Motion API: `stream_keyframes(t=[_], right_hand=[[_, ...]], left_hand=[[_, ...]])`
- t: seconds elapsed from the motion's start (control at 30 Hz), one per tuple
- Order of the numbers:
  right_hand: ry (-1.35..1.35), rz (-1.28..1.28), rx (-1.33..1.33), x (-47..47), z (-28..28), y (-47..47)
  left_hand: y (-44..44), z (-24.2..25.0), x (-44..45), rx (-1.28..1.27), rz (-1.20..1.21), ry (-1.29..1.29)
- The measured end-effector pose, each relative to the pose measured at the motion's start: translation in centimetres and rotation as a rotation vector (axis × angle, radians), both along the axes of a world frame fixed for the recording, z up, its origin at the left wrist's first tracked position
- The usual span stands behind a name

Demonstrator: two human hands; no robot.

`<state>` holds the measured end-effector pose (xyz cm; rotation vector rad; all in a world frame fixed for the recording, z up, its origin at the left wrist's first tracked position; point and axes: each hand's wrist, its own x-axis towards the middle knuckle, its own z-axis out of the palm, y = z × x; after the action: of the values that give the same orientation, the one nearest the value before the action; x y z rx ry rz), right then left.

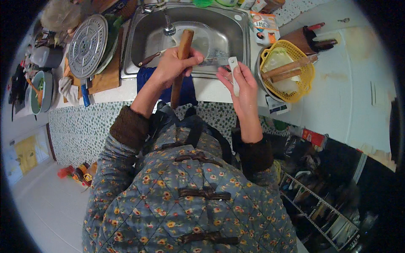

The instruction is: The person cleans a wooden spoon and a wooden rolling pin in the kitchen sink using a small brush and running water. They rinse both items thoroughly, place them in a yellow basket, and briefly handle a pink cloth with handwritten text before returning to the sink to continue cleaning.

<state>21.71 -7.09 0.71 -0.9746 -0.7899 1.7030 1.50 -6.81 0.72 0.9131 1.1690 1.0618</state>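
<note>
My left hand (177, 64) grips a long brown root vegetable or stick (186, 41), held lengthwise over the front rim of the steel sink (126, 60). In my right hand (242, 79) is a white-handled tool (233, 71), perhaps a peeler; its working part is blurred. A thin, blurred strip reaches from this tool towards my left thumb, and I cannot tell what it is. A knife with a dark handle (150, 59) rests at the sink's front left. Below my left hand a dark blue cloth (190, 91) hangs over the counter edge.
Right of the sink, a yellow basket (308, 79) holds more brown sticks (286, 68), beside a knife block (295, 39) and a printed bag (264, 27). The faucet head (169, 30) hangs over the basin. At left stand a perforated metal steamer plate (88, 46) and a wooden cutting board (107, 83).
</note>
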Motion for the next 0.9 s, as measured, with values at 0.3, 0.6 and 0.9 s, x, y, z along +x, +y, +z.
stream_keyframes(t=[0.3, 0.6, 0.9], right_hand=[[0.276, -0.203, -0.04, 0.3, 0.5, -1.2], [0.318, -0.509, 0.07, -0.8, 1.8, -5.5], [0.123, -0.874, -0.046, -3.1, -2.1, -11.6]], left_hand=[[-0.1, 1.0, 4.7, -0.114, -0.315, -0.134], [-1.0, 2.4, 7.2, -0.159, -0.608, -0.224], [-4.3, -0.6, 7.2, -0.142, -0.912, 0.148]])
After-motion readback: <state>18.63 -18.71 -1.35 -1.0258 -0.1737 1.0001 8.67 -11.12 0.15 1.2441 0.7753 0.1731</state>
